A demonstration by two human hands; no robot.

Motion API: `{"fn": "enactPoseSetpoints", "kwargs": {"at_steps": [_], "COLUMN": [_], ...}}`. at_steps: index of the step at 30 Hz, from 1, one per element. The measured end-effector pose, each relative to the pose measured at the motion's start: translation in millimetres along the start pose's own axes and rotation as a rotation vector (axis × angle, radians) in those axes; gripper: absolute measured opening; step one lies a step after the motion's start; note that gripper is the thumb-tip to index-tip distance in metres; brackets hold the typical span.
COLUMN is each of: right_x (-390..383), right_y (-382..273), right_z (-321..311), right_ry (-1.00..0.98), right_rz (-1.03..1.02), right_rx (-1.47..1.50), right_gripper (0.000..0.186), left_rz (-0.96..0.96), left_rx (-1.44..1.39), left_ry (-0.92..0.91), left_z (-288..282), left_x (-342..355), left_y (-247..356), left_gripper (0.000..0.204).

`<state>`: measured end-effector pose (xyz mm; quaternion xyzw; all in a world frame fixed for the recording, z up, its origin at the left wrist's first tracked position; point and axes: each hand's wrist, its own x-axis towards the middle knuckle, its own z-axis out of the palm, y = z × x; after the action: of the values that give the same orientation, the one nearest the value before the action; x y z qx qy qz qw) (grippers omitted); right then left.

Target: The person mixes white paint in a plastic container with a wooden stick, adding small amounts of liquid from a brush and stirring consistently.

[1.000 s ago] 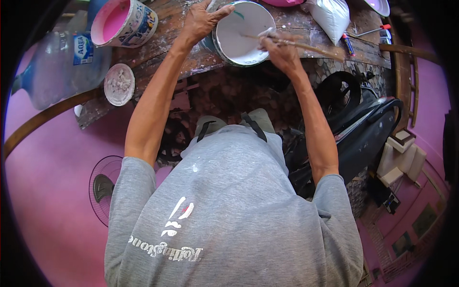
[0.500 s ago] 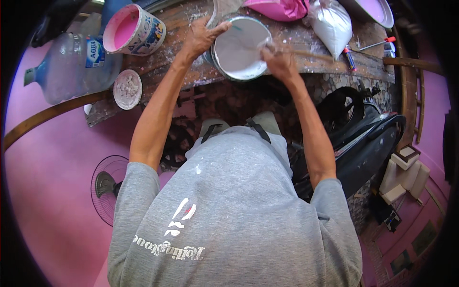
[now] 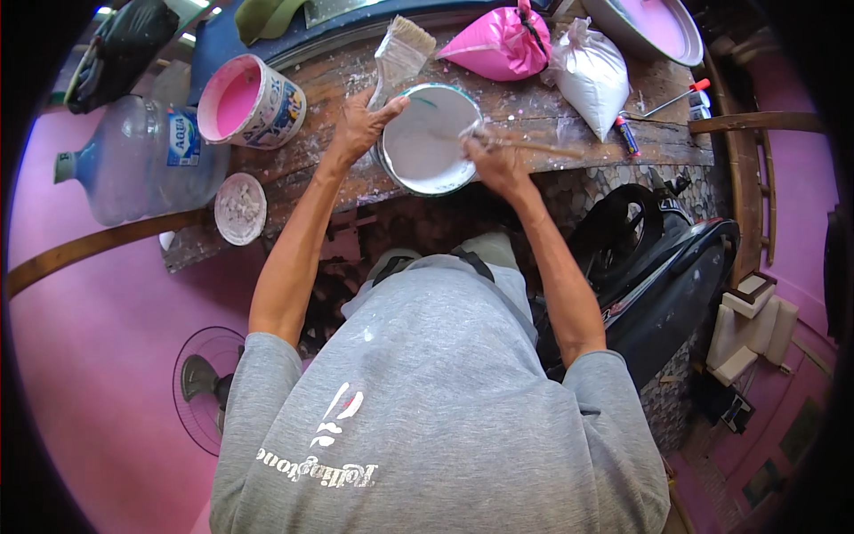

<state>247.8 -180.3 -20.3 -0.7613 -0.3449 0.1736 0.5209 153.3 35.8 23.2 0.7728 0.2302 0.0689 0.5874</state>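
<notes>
A round bucket [image 3: 427, 147] of thick whitish paint stands at the front edge of the wooden table. My left hand [image 3: 360, 129] is closed on its left rim, thumb along the edge. A wide paintbrush [image 3: 400, 58] with pale bristles points up and away beside the bucket; its lower end meets my left hand, and I cannot tell whether the fingers hold it too. Over the bucket's right side, my right hand [image 3: 494, 165] grips a thin wooden stick [image 3: 551, 149]. One end sticks out to the right, while the other reaches toward the paint, blurred by motion.
Left lie a pink paint bucket [image 3: 236, 102], a large water bottle [image 3: 133, 169] and a small tub [image 3: 240, 209]. Beyond are a pink bag [image 3: 494, 44], a white powder bag [image 3: 592, 84], a screwdriver [image 3: 672, 98] and a basin [image 3: 645, 31]. A motorbike [image 3: 658, 267] stands below right.
The view has tilted, so the table sits lower and more of its far side shows. My right hand and the stick have shifted slightly at the bucket; my left hand stays on the rim.
</notes>
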Motion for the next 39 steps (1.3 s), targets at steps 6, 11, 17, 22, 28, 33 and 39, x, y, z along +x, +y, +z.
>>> {"fn": "enactPoseSetpoints", "kwargs": {"at_steps": [6,11,17,22,28,33,39], "right_x": [12.6,31.1,-1.7,26.3,13.5,-16.5,-4.3], "right_y": [-31.6,-10.6,-35.6,-27.8,-15.4,-31.4,-13.1], "right_z": [32.6,16.6,33.4,37.3,38.5,18.6,11.6], "right_ry": [-0.026,0.239,0.086,0.145,0.188,-0.069,0.175], "right_rz": [-0.021,-0.4,-0.084,-0.224,-0.595,-0.119,-0.244], "right_rx": [0.115,-0.362,-0.044,-0.123,-0.505,-0.138,-0.282], "right_gripper": [0.013,0.011,0.011,0.007,0.011,0.015,0.01], "left_rz": [0.018,-0.011,0.015,-0.001,0.003,0.014,0.016], "left_rx": [-0.076,-0.073,-0.076,-0.022,-0.06,-0.047,-0.027], "left_ry": [-0.042,-0.05,-0.049,-0.06,-0.072,-0.044,-0.046], "left_z": [-3.1,-11.0,-14.2,-11.5,-7.7,-13.5,-6.5], "left_x": [5.9,10.5,10.4,7.0,16.4,9.7,3.3], "left_y": [-5.1,-13.8,-20.5,-9.8,-15.9,-17.1,-7.7], "left_gripper": [0.043,0.042,0.04,0.039,0.038,0.038,0.04]}}
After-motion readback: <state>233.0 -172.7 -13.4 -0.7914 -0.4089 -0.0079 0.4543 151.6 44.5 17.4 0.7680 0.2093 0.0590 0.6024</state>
